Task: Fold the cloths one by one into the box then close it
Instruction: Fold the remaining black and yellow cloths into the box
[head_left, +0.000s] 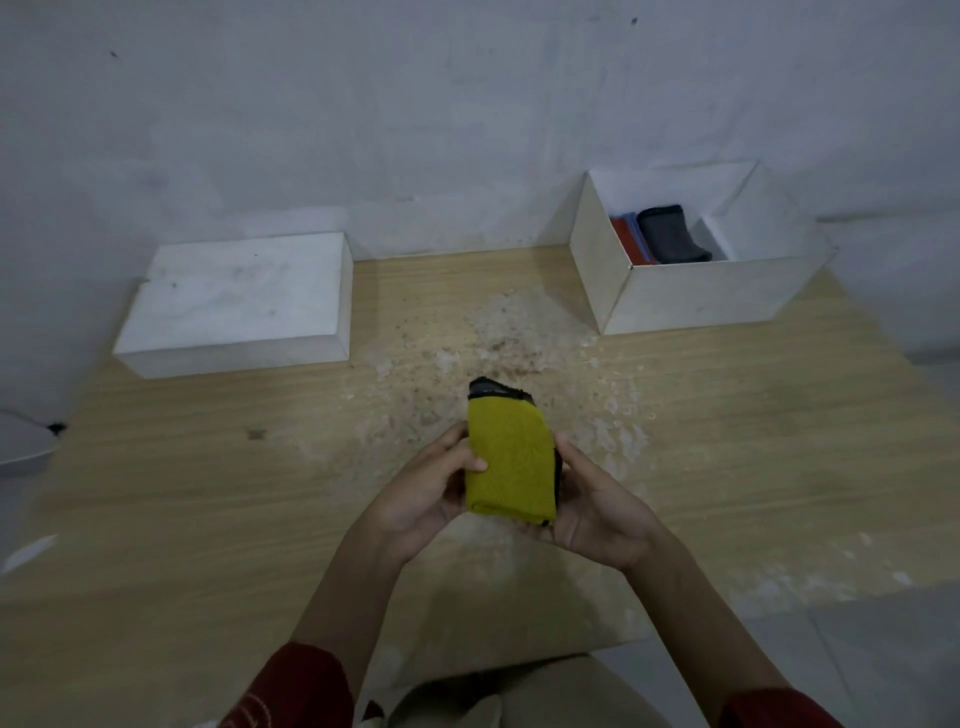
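Observation:
A folded yellow cloth (509, 462) with a dark underside sits between both hands, held above the middle of the wooden table (208, 493). My left hand (431, 488) grips its left edge, thumb on top. My right hand (587, 504) cups its right side and lower corner. The open white box (691, 296) stands at the back right; inside lie a dark grey folded cloth (670, 236), a blue cloth (635, 228) and a red cloth (626, 239). The white lid (234, 306) lies upside up at the back left.
A white wall (415, 104) runs directly behind the table. The tabletop's middle is worn and speckled with pale patches. A grey rounded object (21, 441) shows at the left edge. Tiled floor is at the lower right.

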